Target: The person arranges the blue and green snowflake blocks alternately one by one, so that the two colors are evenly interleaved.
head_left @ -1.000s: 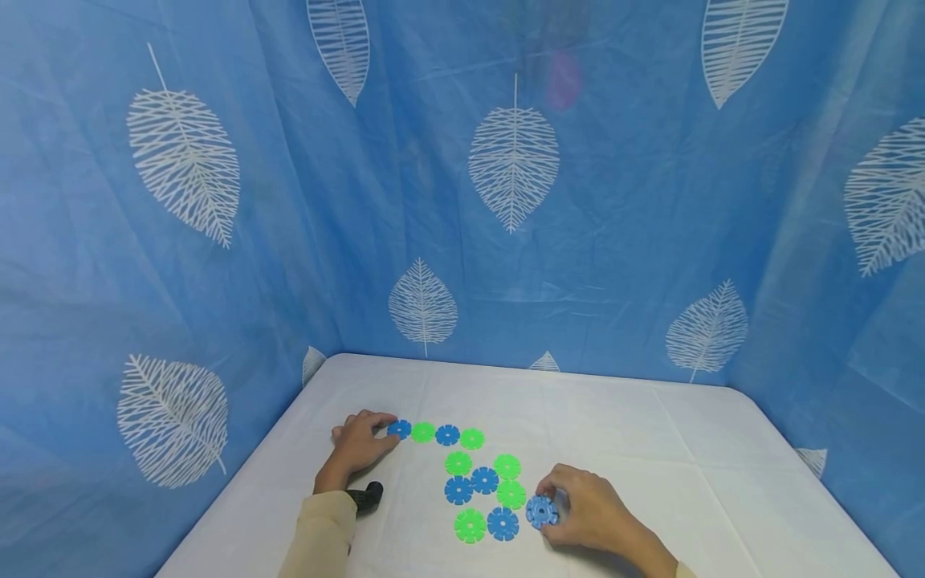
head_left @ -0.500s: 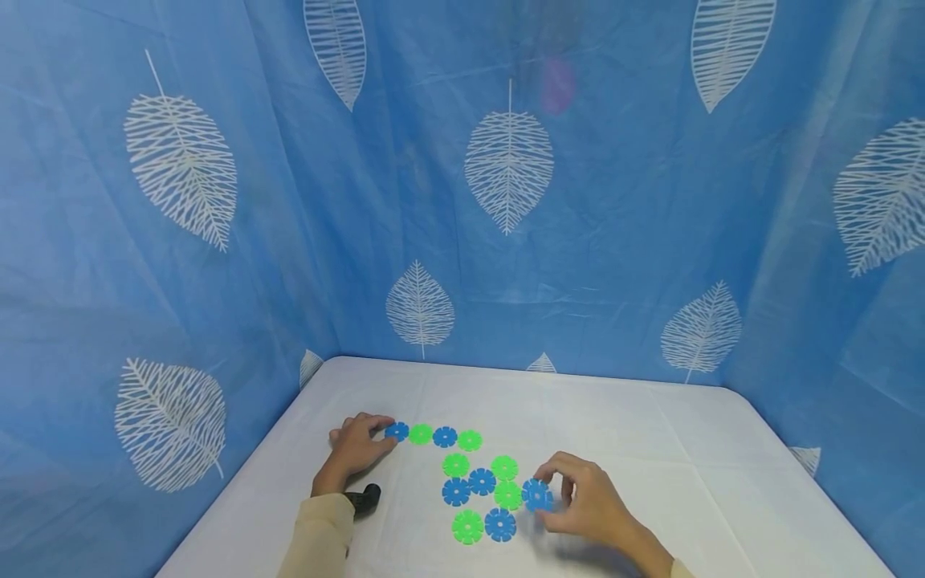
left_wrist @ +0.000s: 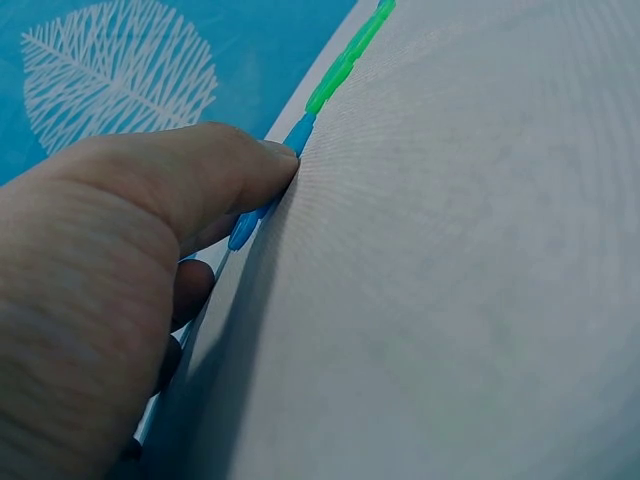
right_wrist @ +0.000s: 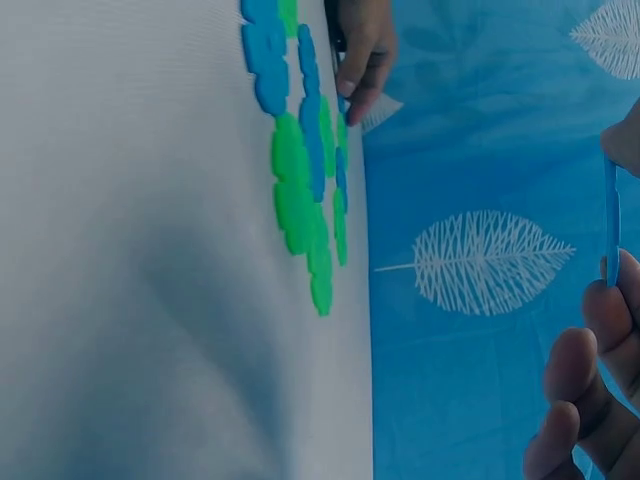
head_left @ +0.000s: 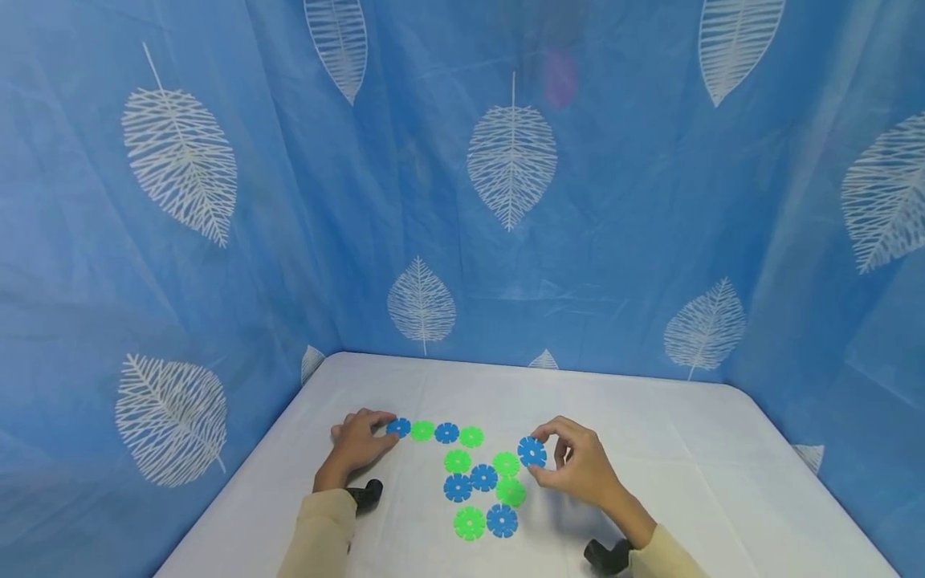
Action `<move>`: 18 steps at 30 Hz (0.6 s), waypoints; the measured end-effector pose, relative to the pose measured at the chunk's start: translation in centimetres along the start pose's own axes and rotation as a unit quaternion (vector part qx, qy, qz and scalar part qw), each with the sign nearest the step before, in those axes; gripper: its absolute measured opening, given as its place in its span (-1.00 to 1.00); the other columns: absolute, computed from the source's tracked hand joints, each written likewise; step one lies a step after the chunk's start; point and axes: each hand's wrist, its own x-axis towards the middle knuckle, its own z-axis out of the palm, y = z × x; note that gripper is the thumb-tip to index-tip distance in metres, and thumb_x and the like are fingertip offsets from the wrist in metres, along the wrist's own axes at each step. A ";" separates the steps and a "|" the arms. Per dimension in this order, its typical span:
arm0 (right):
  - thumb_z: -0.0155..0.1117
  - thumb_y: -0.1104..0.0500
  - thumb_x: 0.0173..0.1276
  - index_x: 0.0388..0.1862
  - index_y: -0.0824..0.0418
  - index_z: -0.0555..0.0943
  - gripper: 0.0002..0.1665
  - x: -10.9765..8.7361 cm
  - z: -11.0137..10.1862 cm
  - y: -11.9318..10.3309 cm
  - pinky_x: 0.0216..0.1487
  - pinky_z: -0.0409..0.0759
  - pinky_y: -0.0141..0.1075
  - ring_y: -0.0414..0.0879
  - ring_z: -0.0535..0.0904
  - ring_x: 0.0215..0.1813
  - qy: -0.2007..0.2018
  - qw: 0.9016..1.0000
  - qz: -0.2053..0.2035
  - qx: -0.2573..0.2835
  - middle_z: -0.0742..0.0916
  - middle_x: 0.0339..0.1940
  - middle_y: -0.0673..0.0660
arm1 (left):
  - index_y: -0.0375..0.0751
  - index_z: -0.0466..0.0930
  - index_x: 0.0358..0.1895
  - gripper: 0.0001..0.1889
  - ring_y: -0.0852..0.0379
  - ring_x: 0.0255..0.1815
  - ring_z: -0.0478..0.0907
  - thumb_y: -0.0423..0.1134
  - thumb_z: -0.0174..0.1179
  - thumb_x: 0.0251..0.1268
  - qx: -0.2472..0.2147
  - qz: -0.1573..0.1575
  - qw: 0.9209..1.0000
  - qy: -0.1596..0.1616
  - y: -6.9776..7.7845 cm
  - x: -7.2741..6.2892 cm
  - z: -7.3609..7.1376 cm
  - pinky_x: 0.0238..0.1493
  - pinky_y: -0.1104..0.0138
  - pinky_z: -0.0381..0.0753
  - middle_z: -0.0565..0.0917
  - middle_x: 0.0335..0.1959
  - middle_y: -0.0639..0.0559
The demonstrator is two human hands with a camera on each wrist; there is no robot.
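right grip [head_left: 582,466]: blue disc [head_left: 531,452] being pinched aloft, unplaced | left grip [head_left: 359,442]: end disc [head_left: 401,427] being pinched | four-disc row [head_left: 446,433] seemingly being assembled; loose discs [head_left: 483,478] left

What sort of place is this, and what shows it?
Probably a screened-off tabletop workspace: blue leaf-print sheets hang behind a white table where green and blue notched discs lie.

There are six blue notched discs [head_left: 441,433] and six green notched discs [head_left: 462,527], twelve altogether: four in the far-left row, seven nearer, one blue at the right hand [head_left: 584,464]. Two hands show, with two sleeves [head_left: 318,534], two black wrist-worn devices [head_left: 610,557] and one white table [head_left: 621,409]. Eleven white leaf prints [head_left: 511,164] are visible, some partly.
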 end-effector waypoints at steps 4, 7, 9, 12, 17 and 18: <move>0.66 0.15 -0.09 -0.14 -0.04 0.67 -0.51 1.4 0.4 0.5 -0.55 0.42 -0.45 -0.39 0.40 -0.58 0.004 1.000 0.003 -0.028 0.71 -0.29 -0.11 | 0.15 0.68 0.13 -0.58 -0.03 0.12 0.43 0.04 0.37 0.18 0.000 0.001 1.000 -0.001 0.2 0.0 -0.1 0.04 -0.02 0.12 0.64 0.08 0.02; 0.67 0.10 -0.10 -0.15 -0.07 0.67 -0.52 2.5 0.8 1.1 -0.51 0.42 -0.45 -0.40 0.39 -0.57 0.003 0.998 0.016 -0.053 0.69 -0.30 -0.14 | 0.15 0.68 0.13 -0.59 -0.03 0.12 0.43 0.04 0.37 0.19 0.000 -0.001 1.000 0.001 0.2 0.2 -0.3 0.04 -0.01 0.12 0.64 0.07 0.02; 0.67 0.08 -0.10 -0.16 -0.09 0.68 -0.52 3.0 1.1 1.5 -0.50 0.41 -0.45 -0.41 0.37 -0.57 0.004 0.998 0.027 -0.064 0.68 -0.31 -0.15 | 0.14 0.68 0.13 -0.59 -0.02 0.11 0.43 0.03 0.37 0.19 -0.002 -0.001 1.000 -0.002 0.3 0.2 -0.3 0.04 -0.01 0.11 0.64 0.07 0.02; 0.67 0.05 -0.10 -0.17 -0.08 0.68 -0.54 3.6 1.7 1.8 -0.51 0.41 -0.44 -0.40 0.37 -0.58 0.008 0.997 0.036 -0.065 0.68 -0.32 -0.14 | 0.14 0.69 0.13 -0.59 -0.01 0.10 0.43 0.03 0.37 0.19 -0.005 -0.003 1.000 -0.005 0.3 0.1 -0.3 0.04 -0.01 0.11 0.64 0.08 0.02; 0.66 0.05 -0.08 -0.17 -0.05 0.70 -0.56 4.2 2.7 2.3 -0.52 0.42 -0.43 -0.39 0.37 -0.58 0.020 0.997 0.045 -0.056 0.68 -0.34 -0.11 | 0.14 0.69 0.13 -0.59 -0.01 0.12 0.42 0.03 0.37 0.18 -0.008 -0.004 1.000 -0.004 0.3 -0.1 -0.1 0.05 -0.01 0.11 0.64 0.10 0.02; 0.65 0.05 -0.08 -0.17 -0.04 0.70 -0.56 4.3 2.9 2.5 -0.52 0.41 -0.43 -0.39 0.36 -0.58 0.021 0.997 0.048 -0.055 0.68 -0.34 -0.10 | 0.14 0.68 0.13 -0.58 -0.01 0.13 0.42 0.03 0.37 0.18 -0.008 -0.004 1.000 -0.004 0.3 -0.1 -0.1 0.06 -0.01 0.11 0.64 0.11 0.02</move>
